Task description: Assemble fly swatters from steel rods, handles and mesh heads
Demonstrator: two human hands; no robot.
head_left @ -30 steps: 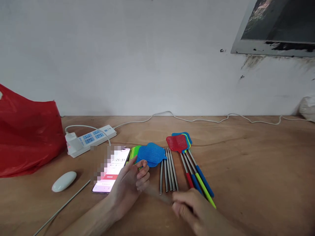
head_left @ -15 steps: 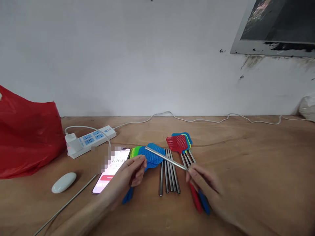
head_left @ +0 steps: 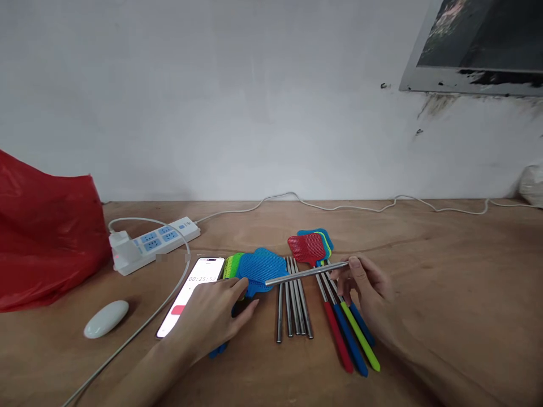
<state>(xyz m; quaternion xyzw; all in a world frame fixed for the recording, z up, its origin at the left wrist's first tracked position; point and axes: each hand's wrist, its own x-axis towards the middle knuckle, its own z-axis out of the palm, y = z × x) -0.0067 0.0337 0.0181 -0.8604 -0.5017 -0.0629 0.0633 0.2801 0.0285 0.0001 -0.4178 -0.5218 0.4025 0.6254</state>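
The rod is in the right hand, with one end between the thumb and fingers, which are closed on it. From there it points to the left, almost level, and passes in front of the other rods; its free end appears over the blue heads, near the left hand. The right hand is raised beside the swatters, its forearm coming from the lower right. The left hand is palm down, thumb and fingers apart, above the blue handles; whether it touches them, I cannot tell.
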